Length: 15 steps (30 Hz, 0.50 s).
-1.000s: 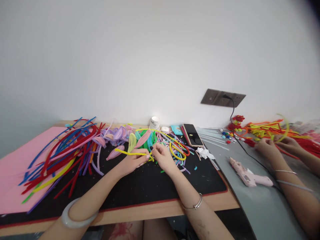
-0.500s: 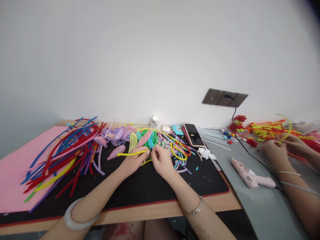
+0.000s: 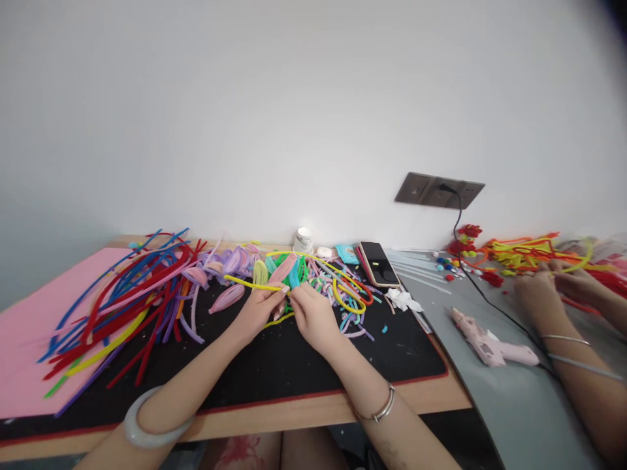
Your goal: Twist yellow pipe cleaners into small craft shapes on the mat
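A yellow pipe cleaner (image 3: 247, 283) is pinched by my left hand (image 3: 264, 307), and its free end points to the left. My right hand (image 3: 309, 310) closes on the same pipe cleaner, fingertips almost touching those of the left. Another yellow length (image 3: 280, 320) shows below the fingers; whether it is the same piece I cannot tell. Just beyond the hands lie bundles of pastel pipe cleaners, among them a pink bundle (image 3: 283, 269) and a pale yellow one (image 3: 259, 274). Both hands hover over a black mat (image 3: 294, 365).
Red, blue and purple pipe cleaners (image 3: 147, 294) spread over pink sheets (image 3: 29, 365) at left. A paper cup (image 3: 304, 239) and a phone (image 3: 379, 264) stand at the back. Right of the mat lies a corded glue gun (image 3: 492, 343), beside a co-worker's hands (image 3: 548, 287) holding a yellow pipe cleaner.
The yellow pipe cleaner's free end has risen and shifted slightly left. My left fingers have turned, with their tips now showing. More yellow shows beneath the hands.
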Motion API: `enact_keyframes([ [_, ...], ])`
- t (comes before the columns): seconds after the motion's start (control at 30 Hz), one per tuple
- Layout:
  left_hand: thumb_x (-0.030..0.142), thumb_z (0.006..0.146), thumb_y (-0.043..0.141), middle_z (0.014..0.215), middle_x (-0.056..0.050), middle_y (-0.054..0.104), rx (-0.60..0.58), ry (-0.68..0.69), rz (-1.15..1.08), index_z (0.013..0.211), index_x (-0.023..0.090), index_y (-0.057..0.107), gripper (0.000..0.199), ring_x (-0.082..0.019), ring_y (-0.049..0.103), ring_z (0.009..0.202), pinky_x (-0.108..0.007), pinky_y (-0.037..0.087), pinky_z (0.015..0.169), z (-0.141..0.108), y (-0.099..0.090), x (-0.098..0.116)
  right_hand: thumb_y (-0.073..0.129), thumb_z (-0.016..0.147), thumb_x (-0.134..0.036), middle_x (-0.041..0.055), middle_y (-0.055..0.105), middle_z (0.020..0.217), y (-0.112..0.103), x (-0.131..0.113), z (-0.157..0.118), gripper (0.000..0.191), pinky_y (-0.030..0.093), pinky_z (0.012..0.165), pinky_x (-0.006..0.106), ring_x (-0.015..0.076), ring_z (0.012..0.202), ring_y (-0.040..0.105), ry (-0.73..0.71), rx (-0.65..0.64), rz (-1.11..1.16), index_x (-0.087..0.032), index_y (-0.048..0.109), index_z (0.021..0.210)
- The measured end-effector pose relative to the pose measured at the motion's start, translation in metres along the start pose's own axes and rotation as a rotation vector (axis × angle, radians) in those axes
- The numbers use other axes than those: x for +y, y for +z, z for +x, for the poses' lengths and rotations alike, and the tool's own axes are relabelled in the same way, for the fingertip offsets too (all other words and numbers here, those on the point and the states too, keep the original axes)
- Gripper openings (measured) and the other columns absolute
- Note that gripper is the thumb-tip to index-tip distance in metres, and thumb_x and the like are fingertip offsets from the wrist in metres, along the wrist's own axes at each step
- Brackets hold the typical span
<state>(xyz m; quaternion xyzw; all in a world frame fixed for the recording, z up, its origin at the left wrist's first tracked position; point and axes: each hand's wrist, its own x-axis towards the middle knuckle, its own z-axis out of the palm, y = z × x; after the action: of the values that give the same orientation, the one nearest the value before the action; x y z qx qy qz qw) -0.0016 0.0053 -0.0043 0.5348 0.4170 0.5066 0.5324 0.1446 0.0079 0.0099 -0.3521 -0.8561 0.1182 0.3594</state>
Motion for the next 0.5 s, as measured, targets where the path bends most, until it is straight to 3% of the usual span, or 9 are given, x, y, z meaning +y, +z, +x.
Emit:
enact_keyframes([
  [0.13,0.04,0.079,0.053,0.048,0.006,0.042,0.01,0.008,0.038,0.066,0.015,0.047,0.029,-0.006,0.036,0.04,-0.019,0.026,0.042,0.0002,-0.0023,0.0027,0.039,0.086,-0.017,0.0014,0.048,0.07,0.0003,0.0026,0.0003,0.017,0.035,0.062,0.024,0.0134,0.066,0.045,0.073,0.043,0.115,-0.018,0.047,0.072],
  [0.27,0.039,0.081,0.052,0.05,0.006,0.042,-0.011,0.022,0.041,0.069,0.014,0.049,0.028,-0.006,0.036,0.042,-0.019,0.026,0.043,0.0002,-0.0037,0.0041,0.041,0.084,-0.02,-0.0018,0.045,0.063,-0.0007,0.0061,0.0027,0.014,0.032,0.057,0.023,0.012,0.059,0.043,0.273,0.124,0.256,-0.019,0.042,0.071],
  [0.5,0.039,0.083,0.048,0.048,0.007,0.039,-0.018,0.064,0.127,0.069,0.015,0.048,0.028,-0.006,0.035,0.042,-0.02,0.027,0.044,-0.0015,-0.004,0.0042,0.042,0.086,-0.03,-0.0036,0.041,0.058,0.0018,0.0072,0.0054,0.024,0.029,0.052,0.022,0.0096,0.053,0.037,0.319,-0.119,0.514,-0.017,0.044,0.065],
])
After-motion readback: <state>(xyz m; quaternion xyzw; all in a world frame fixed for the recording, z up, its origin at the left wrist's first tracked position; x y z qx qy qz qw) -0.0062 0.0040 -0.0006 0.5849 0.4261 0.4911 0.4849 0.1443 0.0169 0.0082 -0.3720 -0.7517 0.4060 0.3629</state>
